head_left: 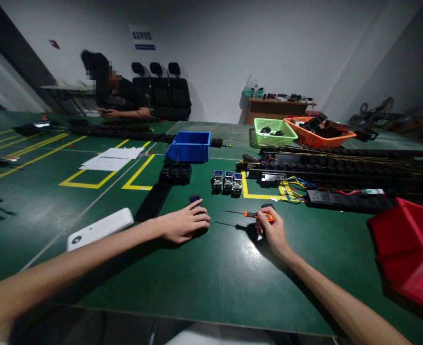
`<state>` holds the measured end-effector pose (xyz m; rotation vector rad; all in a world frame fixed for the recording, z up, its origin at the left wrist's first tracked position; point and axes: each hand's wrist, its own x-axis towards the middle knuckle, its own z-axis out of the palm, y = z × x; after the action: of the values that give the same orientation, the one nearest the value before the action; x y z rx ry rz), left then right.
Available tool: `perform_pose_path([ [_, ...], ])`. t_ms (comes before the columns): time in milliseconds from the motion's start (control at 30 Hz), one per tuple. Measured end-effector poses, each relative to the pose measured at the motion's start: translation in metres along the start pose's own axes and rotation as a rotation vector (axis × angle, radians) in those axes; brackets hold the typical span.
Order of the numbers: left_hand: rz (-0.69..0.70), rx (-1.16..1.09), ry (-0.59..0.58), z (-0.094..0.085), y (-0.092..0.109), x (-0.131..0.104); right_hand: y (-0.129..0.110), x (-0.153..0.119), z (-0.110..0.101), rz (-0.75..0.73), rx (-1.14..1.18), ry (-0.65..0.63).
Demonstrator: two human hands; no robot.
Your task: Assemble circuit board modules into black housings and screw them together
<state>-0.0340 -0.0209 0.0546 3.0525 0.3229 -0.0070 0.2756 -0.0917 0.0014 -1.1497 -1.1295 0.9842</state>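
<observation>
My left hand [187, 223] lies over a small dark module with a blue display [194, 198], its fingers curled across it. Most of that module is hidden under the fingers, and the thumb does not show. In my right hand [273, 228] is a screwdriver [250, 214] with an orange and black handle. Its thin shaft points left towards my left hand, apart from it, above the table. Three similar modules with blue displays [228, 182] stand in a row just beyond, between both hands. Part of a small black piece [268, 206] shows behind my right hand.
On the green table [211, 282] are a white device [101, 229], black parts [175, 173], a blue bin [192, 146] and papers [112, 159]. Long black power strips with wires [344, 199], a red bin [409, 254], and green [274, 139] and orange baskets [321, 139] occupy the right. Another person [120, 98] sits opposite.
</observation>
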Motion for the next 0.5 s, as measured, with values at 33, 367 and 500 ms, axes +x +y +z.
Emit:
perform_pose_path([
  [33,-0.001,-0.028,0.019,0.001,0.002,-0.002,0.0,0.0,0.0,0.001,0.001,0.001],
  [367,-0.694,0.007,0.528,-0.017,-0.099,-0.043,-0.003,0.0,0.001,0.016,0.005,0.009],
  [500,-0.976,-0.054,0.379,-0.02,-0.172,-0.069,-0.002,0.0,0.001,0.017,0.005,0.013],
])
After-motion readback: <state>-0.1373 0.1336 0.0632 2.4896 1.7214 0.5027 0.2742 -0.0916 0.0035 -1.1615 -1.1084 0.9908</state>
